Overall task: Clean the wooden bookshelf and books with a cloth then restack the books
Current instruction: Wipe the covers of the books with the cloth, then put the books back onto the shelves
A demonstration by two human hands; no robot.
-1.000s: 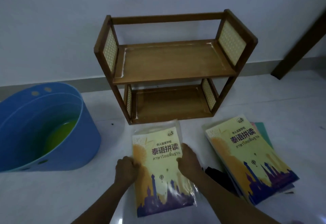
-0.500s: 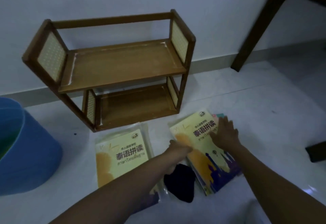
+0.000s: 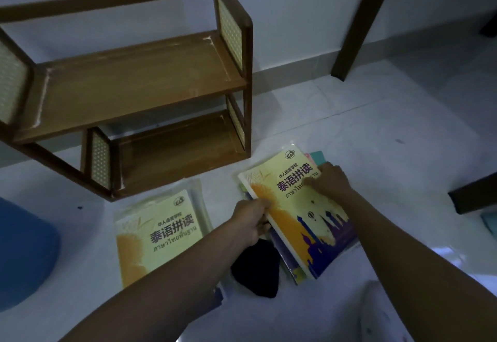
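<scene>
A two-tier wooden bookshelf point(image 3: 139, 86) stands empty against the wall. On the floor in front of it lies one yellow book in a plastic sleeve point(image 3: 158, 236). To its right is a stack of books point(image 3: 320, 244) topped by a matching yellow-and-purple book point(image 3: 293, 207). My left hand point(image 3: 251, 219) grips that top book's left edge. My right hand point(image 3: 329, 181) pinches its upper right edge, thumb on the cover. A black cloth point(image 3: 256, 269) lies crumpled on the floor between the two piles, below my left hand.
A blue tub point(image 3: 24, 250) sits at the left edge. A dark table leg point(image 3: 360, 24) slants down to the floor at the upper right, and another dark piece of furniture point(image 3: 476, 193) juts in from the right. The floor is white tile.
Both hands left the book on the left and moved right to the stack. They now grip the top book's edges. The view has swung right and closer.
</scene>
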